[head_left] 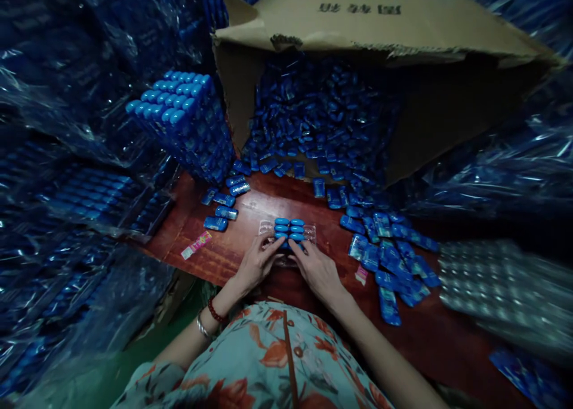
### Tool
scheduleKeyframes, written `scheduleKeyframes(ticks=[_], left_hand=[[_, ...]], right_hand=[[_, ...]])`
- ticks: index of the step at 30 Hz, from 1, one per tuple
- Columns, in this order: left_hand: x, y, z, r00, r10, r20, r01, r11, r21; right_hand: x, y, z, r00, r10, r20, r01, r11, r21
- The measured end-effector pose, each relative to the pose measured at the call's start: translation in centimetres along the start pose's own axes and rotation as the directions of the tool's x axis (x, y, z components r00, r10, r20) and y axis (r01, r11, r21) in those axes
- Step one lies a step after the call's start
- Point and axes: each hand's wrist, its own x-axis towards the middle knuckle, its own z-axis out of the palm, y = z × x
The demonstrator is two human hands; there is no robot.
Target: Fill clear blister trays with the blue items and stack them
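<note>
A tipped cardboard box (385,24) at the far side spills blue packets (322,122) onto the red table (250,206). Nearer, a clear tray (289,233) holds 2 columns of blue pieces (289,228). The left hand (258,260) and right hand (316,267) flank its near edge, fingertips pressing pieces, neither hand clenched.

Dark printed characters run across the top flap of the cardboard box (358,21), seen upside down and too blurred to read.
</note>
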Motion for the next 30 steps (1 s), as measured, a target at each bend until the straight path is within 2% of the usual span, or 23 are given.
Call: scheduleKeyframes(ticks=[2, 4, 5, 7, 9, 11, 13, 15, 17, 20, 22, 24, 26, 27, 30], left_hand=[[0.0, -1.1, -1.6, 0.986, -0.115, -0.122, 0.126, 0.988, 0.093], [0.1, -2.9, -3.7, 0.924, -0.267, -0.274, 0.331, 0.917, 0.224], [0.1, -3.9, -4.8, 0.886, -0.344, -0.312, 0.435, 0.850, 0.298], [0.1, -5.7, -6.5, 0.855, -0.462, -0.236, 0.517, 0.715, 0.471], [0.1, -6.7, -7.3, 0.846, -0.521, -0.115, 0.476, 0.641, 0.602], [0.0, -6.4, -7.2, 0.847, -0.531, -0.003, 0.398, 0.632, 0.665], [0.0, -5.1, -6.4, 0.845, -0.526, 0.096, 0.329, 0.653, 0.682], [0.0, -3.4, -5.4, 0.836, -0.519, 0.177, 0.279, 0.681, 0.677], [-0.1, -2.0, -4.4, 0.831, -0.502, 0.241, 0.248, 0.721, 0.647], [-0.7, -1.6, -3.5, 0.837, -0.465, 0.289, 0.254, 0.796, 0.549], [-1.5, -2.3, -3.7, 0.865, -0.425, 0.267, 0.275, 0.847, 0.455], [-2.5, -3.0, -4.5, 0.905, -0.378, 0.195, 0.290, 0.884, 0.366], [-3.2, -3.1, -5.5, 0.923, -0.369, 0.106, 0.322, 0.894, 0.312], [-3.5, -2.8, -6.0, 0.921, -0.382, 0.076, 0.346, 0.892, 0.292], [-3.5, -0.8, -6.8, 0.905, -0.422, 0.049, 0.405, 0.892, 0.202]], right_hand=[[-1.3, 0.1, 0.7, 0.985, 0.089, -0.146, -0.074, 0.992, 0.107], [-2.6, 0.7, 1.1, 0.943, 0.217, -0.254, -0.159, 0.960, 0.228], [-3.2, 1.3, 1.2, 0.916, 0.280, -0.287, -0.200, 0.939, 0.280], [-4.2, 3.4, 1.3, 0.858, 0.402, -0.320, -0.285, 0.891, 0.354], [-5.1, 6.3, 1.1, 0.785, 0.528, -0.326, -0.395, 0.830, 0.393], [-5.6, 9.3, 0.7, 0.709, 0.636, -0.305, -0.520, 0.763, 0.384], [-5.6, 11.5, 0.1, 0.677, 0.700, -0.229, -0.629, 0.711, 0.315], [-5.0, 12.5, -0.3, 0.688, 0.719, -0.094, -0.695, 0.691, 0.199], [-3.7, 12.4, -0.5, 0.695, 0.718, 0.038, -0.718, 0.693, 0.067], [-2.0, 11.4, -0.4, 0.736, 0.652, 0.183, -0.658, 0.752, -0.035], [-1.7, 11.1, -0.3, 0.783, 0.580, 0.226, -0.601, 0.799, 0.032], [-2.3, 11.1, -0.3, 0.820, 0.542, 0.184, -0.571, 0.796, 0.201], [-3.4, 10.9, -0.5, 0.825, 0.553, 0.116, -0.543, 0.718, 0.437], [-3.9, 10.6, -0.5, 0.818, 0.564, 0.114, -0.520, 0.641, 0.565], [-4.9, 8.2, -0.3, 0.810, 0.541, 0.226, -0.444, 0.312, 0.840]])
